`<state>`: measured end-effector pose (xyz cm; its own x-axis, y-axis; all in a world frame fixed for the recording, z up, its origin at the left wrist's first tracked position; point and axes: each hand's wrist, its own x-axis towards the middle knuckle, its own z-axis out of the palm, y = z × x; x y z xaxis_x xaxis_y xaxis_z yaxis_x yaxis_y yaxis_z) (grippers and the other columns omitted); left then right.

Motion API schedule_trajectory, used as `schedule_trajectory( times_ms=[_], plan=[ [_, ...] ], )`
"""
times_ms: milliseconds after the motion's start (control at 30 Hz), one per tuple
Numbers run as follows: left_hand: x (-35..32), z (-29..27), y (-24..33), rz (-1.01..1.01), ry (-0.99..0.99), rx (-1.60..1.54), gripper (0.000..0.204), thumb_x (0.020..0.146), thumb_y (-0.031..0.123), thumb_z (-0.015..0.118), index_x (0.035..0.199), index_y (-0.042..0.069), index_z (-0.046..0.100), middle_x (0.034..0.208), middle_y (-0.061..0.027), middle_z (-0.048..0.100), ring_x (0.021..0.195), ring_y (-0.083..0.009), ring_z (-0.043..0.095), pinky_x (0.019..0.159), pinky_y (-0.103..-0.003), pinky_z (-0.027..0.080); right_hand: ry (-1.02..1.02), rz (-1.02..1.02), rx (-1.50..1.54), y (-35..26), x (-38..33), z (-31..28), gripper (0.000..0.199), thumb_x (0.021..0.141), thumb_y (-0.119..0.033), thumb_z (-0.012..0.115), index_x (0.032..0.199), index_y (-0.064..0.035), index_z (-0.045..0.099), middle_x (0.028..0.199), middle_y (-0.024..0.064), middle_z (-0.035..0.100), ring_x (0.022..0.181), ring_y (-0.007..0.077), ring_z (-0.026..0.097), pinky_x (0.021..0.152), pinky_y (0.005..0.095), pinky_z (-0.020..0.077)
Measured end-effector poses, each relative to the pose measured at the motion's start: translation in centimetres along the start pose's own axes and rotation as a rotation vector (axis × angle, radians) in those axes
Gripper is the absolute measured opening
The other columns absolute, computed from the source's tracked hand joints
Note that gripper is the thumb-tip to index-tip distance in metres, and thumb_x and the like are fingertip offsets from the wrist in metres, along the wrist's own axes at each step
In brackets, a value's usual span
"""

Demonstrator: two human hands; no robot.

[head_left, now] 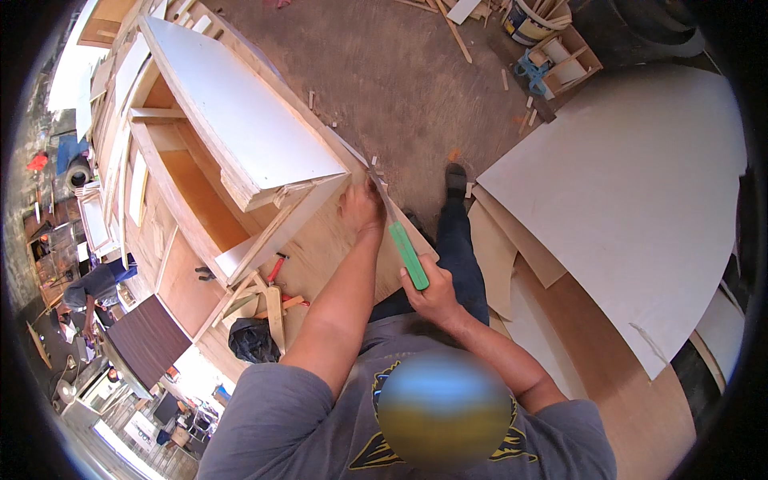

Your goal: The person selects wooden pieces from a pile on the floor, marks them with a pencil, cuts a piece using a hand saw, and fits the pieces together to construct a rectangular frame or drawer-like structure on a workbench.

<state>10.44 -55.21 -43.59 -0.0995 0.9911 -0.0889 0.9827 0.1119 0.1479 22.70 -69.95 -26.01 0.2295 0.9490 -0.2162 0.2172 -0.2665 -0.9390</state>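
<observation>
My right hand (436, 294) is wrapped round the lower end of a green handle (409, 256). From that handle a narrow metal blade (382, 190) runs up and to the left; whether it is a knife or another bladed tool, I cannot tell. Close to the blade, my left hand (362, 208) is closed at the edge of a plywood panel (336, 254); whatever lies in its fingers is hidden. Just left of that hand is the corner of a wooden cabinet frame with a white panel (248, 108) on it.
Beside my left forearm lie a red-handled tool (277, 268) and a black plastic bag (253, 340). Large white sheets (620, 192) and brown boards lean at right. A bucket of offcuts (534, 20) and a wooden box (572, 66) stand far right. Another person (90, 288) is at far left.
</observation>
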Motion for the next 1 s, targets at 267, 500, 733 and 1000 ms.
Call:
schedule_trajectory(
  times_ms=[267,500,733,1000],
  plan=[
    [0.5,-0.4,0.7,-0.022,0.020,-0.024,0.041,0.099,0.047,0.049,0.088,0.014,0.072,0.098,-0.0051,0.067,0.099,-0.0325,0.063,0.080,-0.054,0.048,-0.035,0.017,-0.060,-0.9,-0.1,-0.4,0.018,0.092,-0.013,0.068,0.092,-0.0024,0.054,0.072,0.0203,0.060,0.069,0.0415,0.068,0.058,0.0448,0.0522],
    [0.2,-1.2,1.1,-0.029,-0.003,0.002,0.038,0.097,0.045,0.052,0.089,0.013,0.071,0.096,-0.0059,0.068,0.098,-0.0333,0.064,0.082,-0.055,0.047,-0.048,0.076,-0.005,-2.0,0.4,-1.4,0.019,0.092,-0.013,0.069,0.090,-0.0014,0.054,0.073,0.0204,0.060,0.069,0.0416,0.068,0.058,0.0438,0.0508],
    [-0.2,-0.6,0.8,-0.043,0.009,-0.026,0.035,0.097,0.044,0.053,0.091,0.015,0.071,0.095,-0.0061,0.068,0.096,-0.0330,0.064,0.081,-0.055,0.047,-0.053,0.043,-0.084,-1.4,2.4,-0.9,0.016,0.092,-0.011,0.068,0.095,-0.0009,0.056,0.074,0.0217,0.061,0.071,0.0400,0.069,0.060,0.0422,0.0520],
    [0.4,0.1,0.8,-0.023,0.036,-0.011,0.033,0.096,0.043,0.054,0.087,0.014,0.069,0.093,-0.0069,0.067,0.094,-0.0322,0.064,0.079,-0.054,0.048,-0.026,0.027,-0.013,-1.9,4.7,-0.4,0.016,0.090,-0.006,0.067,0.086,-0.0003,0.052,0.064,0.0155,0.058,0.058,0.0271,0.065,0.053,0.0361,0.0455]
  ],
)
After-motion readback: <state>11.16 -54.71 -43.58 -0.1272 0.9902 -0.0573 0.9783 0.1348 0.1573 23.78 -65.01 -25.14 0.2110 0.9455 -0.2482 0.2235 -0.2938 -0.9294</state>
